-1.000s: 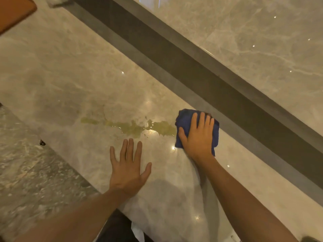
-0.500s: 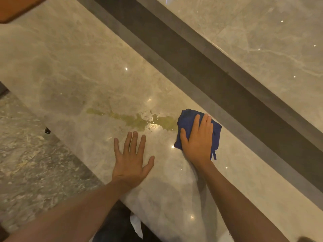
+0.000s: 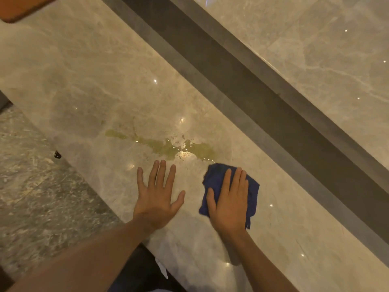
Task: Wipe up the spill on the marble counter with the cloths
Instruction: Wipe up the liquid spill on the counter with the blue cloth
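Head view had us looking down our own arms. Far left, the speckled floor ran beside the marble bench. Our left hand lay flat on the stone, fingers spread, holding nothing. Just beyond its fingertips stretched the yellow-green spill, a thin trail widening toward the right. Our right hand pressed palm-down, fingers together, on the blue cloth, whose far edge sat just short of the puddle's right end.
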